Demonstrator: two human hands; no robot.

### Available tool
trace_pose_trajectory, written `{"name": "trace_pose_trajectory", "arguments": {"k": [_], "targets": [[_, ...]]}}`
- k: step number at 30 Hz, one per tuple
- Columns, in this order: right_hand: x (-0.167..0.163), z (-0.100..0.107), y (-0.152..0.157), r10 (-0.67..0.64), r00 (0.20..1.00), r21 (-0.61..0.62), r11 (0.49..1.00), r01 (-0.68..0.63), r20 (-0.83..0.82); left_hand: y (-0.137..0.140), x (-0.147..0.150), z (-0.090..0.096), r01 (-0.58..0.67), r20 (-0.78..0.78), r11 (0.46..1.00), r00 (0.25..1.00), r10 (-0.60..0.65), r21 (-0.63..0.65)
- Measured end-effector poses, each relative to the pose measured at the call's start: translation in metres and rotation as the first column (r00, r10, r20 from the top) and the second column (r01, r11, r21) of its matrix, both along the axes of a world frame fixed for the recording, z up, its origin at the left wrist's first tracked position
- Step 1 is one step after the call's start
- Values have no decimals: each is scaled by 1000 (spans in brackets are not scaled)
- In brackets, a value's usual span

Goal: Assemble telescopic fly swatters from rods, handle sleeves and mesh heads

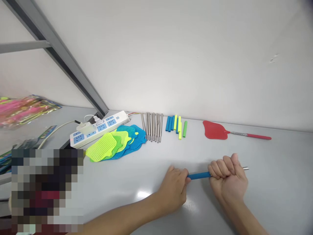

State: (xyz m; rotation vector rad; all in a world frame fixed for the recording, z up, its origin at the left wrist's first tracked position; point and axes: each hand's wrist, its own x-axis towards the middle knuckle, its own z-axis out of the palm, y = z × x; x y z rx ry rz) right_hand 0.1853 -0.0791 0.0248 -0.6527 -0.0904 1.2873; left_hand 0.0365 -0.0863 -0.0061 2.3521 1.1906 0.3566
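Note:
Both fists are wrapped round one long piece above the near part of the table. My left hand (174, 187) grips the left end of a blue handle sleeve (199, 176). At the other side my right hand (228, 178) is closed round a metal rod (245, 168), whose silver tip pokes out past the thumb. Where sleeve and rod meet is hidden inside the right fist. Behind the hands lies a red fly swatter (215, 130) with a metal shaft and red grip. Several loose blue, yellow and green sleeves (174, 124) lie left of it.
Several metal rods (153, 127) lie side by side near the wall. Yellow, green and blue swatter heads (102, 147) overlap beside a white power strip (117, 120) with plugs in it. Packaged goods (24, 109) and a grey frame post (70, 71) are at left.

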Motion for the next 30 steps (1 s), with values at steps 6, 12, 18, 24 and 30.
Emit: {"name": "trace_pose_trajectory", "arguments": {"k": [6,12,18,24,30], "targets": [[6,-8,-7,9,1000,-18,1000,-10,-21,-1,0,1,-27,-5,999,1000,28,18],[15,-7,4,111,992,-1,994,-111,-57,1,4,7,-45,42,999,998,46,-31],[22,-9,14,266,963,63,962,-264,-26,2,5,10,-41,63,998,997,44,-50],[26,-17,23,335,942,88,939,-333,-6,4,7,13,-51,70,998,996,54,-45],[29,-21,25,334,943,124,935,-333,12,7,9,10,-83,88,996,993,84,-16]]}}
